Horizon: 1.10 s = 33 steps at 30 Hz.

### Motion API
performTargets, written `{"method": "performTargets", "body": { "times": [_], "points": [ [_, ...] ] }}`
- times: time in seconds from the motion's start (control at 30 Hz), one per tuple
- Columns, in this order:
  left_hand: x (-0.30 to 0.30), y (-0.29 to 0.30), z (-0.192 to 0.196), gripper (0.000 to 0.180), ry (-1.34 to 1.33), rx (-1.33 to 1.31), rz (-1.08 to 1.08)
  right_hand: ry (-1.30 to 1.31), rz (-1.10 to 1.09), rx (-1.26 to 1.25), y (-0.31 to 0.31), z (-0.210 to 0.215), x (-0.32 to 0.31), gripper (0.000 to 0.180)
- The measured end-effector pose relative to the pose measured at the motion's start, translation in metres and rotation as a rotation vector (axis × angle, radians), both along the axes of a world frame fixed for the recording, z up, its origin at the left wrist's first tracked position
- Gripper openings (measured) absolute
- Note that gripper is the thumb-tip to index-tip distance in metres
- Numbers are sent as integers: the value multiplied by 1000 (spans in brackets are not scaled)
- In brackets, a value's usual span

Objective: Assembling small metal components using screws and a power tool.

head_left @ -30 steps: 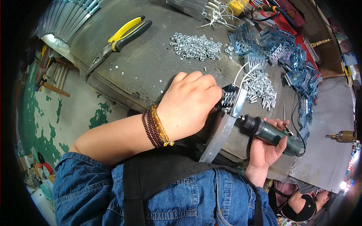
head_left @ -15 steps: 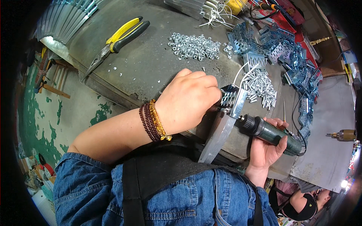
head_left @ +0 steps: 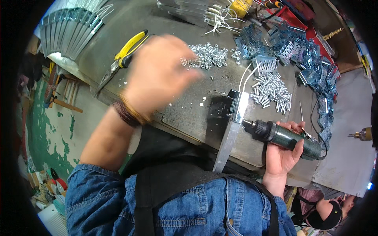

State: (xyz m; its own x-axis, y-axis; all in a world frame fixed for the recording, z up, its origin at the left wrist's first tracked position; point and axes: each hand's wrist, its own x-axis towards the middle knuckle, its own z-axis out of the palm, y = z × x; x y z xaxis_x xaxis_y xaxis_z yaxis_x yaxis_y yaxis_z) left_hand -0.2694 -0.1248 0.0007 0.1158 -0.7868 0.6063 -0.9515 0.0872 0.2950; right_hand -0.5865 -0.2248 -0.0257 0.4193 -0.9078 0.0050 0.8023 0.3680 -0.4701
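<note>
A dark green electric screwdriver (head_left: pixel 291 141) lies in my right hand (head_left: pixel 280 157), its tip pointing left at a metal bracket (head_left: pixel 241 106). The bracket sits at the top end of a grey metal bar (head_left: pixel 225 147), with a small black part (head_left: pixel 233 95) beside it and two white wires (head_left: pixel 245 76) rising from it. My left hand (head_left: pixel 161 72), with beaded bracelets at its wrist, is smeared by motion above the bench. It is nearest to a pile of small silver nuts (head_left: pixel 210 55); whether its fingers hold anything cannot be made out. Behind it are yellow-and-black pliers (head_left: pixel 128 51), partly covered.
Silver screws or pins (head_left: pixel 271 90) lie heaped beyond the bracket. Slotted blue-grey metal brackets (head_left: pixel 291 49) pile up at the far right. Finned metal parts (head_left: pixel 71 31) with white wires stand far left. Another brass-coloured tool (head_left: pixel 364 134) shows at the right edge, and a person (head_left: pixel 327 214) sits lower right.
My left hand has left the bracket and swung up and left toward the nuts, uncovering the bar's top and the small black part. My right hand still holds the electric screwdriver at the bracket.
</note>
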Motion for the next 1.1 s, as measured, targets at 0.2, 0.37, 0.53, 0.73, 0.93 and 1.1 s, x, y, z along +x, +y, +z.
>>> {"method": "performTargets", "body": {
  "times": [0.2,0.37,0.53,0.73,0.93,1.1],
  "points": [
    [85,33,-14,32,-154,347,566,-54,35,13,-2,-4,1,51],
    [70,40,28,32,942,-155,180,-35,36,6,1,-3,4,52],
    [14,13,50,48,1378,-221,-720,27,-17,16,-2,-3,-1,55],
    [-70,-9,34,56,1202,-317,-466,51,-2,7,1,0,4,54],
    [-85,-35,14,28,1319,-572,-399,32,-13,17,-4,-2,2,47],
    [-89,-35,20,18,1348,-414,-368,36,-62,58,-3,-2,3,45]
  ]
}}
